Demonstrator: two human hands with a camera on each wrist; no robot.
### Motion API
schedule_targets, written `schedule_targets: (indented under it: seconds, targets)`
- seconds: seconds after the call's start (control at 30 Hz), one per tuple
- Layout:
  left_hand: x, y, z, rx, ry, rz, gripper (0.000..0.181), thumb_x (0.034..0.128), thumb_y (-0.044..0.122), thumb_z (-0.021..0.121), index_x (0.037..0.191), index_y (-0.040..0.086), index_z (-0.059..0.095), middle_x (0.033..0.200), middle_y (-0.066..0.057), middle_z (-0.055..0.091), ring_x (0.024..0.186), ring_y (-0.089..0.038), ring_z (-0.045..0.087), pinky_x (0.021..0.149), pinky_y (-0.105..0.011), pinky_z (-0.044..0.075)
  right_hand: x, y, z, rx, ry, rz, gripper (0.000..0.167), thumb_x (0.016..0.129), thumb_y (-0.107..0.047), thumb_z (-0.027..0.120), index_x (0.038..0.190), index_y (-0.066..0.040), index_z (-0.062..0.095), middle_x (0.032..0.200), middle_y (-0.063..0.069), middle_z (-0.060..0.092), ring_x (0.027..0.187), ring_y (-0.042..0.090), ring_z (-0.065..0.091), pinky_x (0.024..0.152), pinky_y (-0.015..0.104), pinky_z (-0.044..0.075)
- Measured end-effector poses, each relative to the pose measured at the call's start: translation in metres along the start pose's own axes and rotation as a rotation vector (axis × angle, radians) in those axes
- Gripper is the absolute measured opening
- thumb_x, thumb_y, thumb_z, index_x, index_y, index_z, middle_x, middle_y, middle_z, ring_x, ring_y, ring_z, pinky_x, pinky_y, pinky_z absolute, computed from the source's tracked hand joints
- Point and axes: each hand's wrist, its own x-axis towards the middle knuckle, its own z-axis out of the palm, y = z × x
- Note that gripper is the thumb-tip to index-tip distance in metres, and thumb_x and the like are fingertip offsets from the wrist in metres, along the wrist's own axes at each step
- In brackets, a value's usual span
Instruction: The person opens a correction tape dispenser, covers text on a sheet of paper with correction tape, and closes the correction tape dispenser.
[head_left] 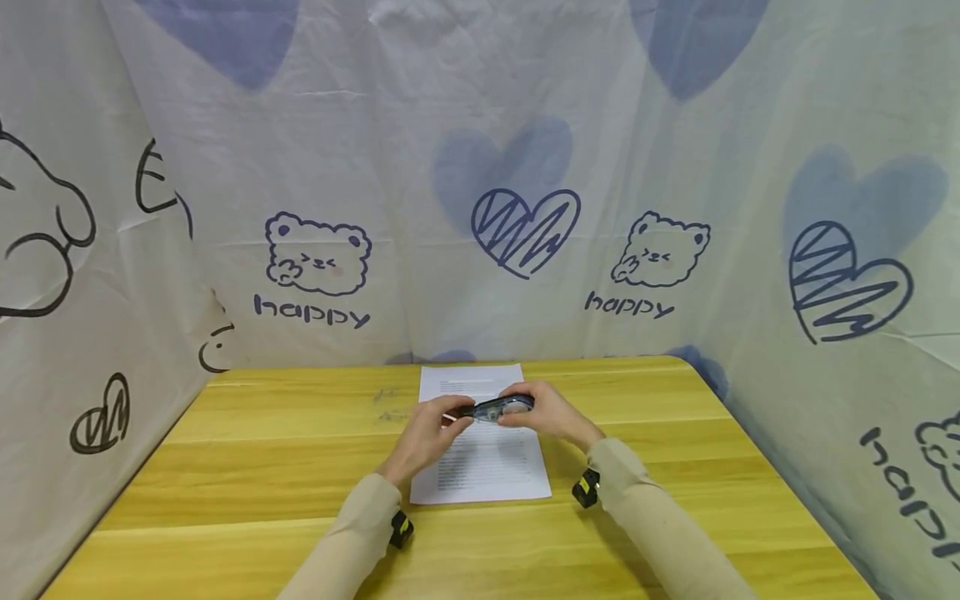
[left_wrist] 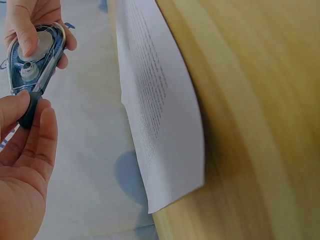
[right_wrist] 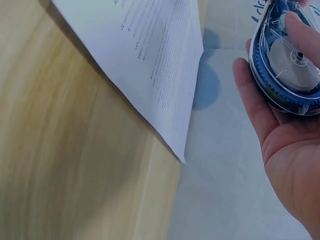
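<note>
A clear blue correction tape dispenser [head_left: 491, 410] is held above the printed sheet of paper [head_left: 491, 471], with a white reel visible through its case. My right hand [head_left: 553, 412] grips the wide end of its body, the thumb lying over the reel in the left wrist view. At the narrow end, my left hand [head_left: 426, 435] pinches the dark cap [left_wrist: 31, 111] between thumb and fingers. The cap sits against the dispenser's tip, and the tip itself is hidden. In the right wrist view, the reel [right_wrist: 294, 60] shows close up beside my right thumb.
The paper lies on a yellow wood-grain table [head_left: 262, 475], its top edge near the table's far edge. Faint dark marks [head_left: 390, 404] show left of the sheet. White curtains [head_left: 420, 275] with hearts and bear drawings surround the table at the back and sides.
</note>
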Motion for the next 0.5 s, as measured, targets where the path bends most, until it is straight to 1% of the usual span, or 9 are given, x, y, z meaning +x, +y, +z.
schedule_targets:
  seconds: [0.17,0.33,0.5]
  targets:
    - [0.0013,-0.0008,0.0005,-0.003,-0.002,-0.021,0.027,0.0888,0.007,0.071,0.115,0.006,0.070,0.106,-0.008,0.072,0.088,-0.017,0.068,0.075,-0.026,0.055,0.0007,0.0004,-0.0001,-0.004,0.001,-0.020,0.032,0.084,-0.025,0.079,0.112,-0.012,0.071,0.106,0.004,0.070,0.090,0.014,0.062,0.081,0.030,0.051]
    - [0.0023,-0.0006,0.0002,-0.012,-0.007,-0.028,0.027,0.0888,0.007,0.071,0.116,0.006,0.070,0.106,-0.008,0.073,0.089,-0.017,0.068,0.075,-0.026,0.055,0.0007,0.0009,0.0004,0.000,0.004,-0.030,0.033,0.084,-0.025,0.079,0.113,-0.011,0.071,0.106,0.005,0.070,0.090,0.014,0.062,0.080,0.029,0.051]
    - [0.0034,0.0004,-0.0002,-0.033,-0.015,-0.042,0.027,0.0894,0.008,0.071,0.116,0.007,0.071,0.104,-0.007,0.073,0.088,-0.016,0.068,0.075,-0.026,0.055,0.0008,-0.0012,0.0023,0.009,-0.001,0.005,0.034,0.085,-0.026,0.078,0.115,-0.012,0.070,0.106,0.006,0.069,0.090,0.014,0.061,0.079,0.029,0.051]
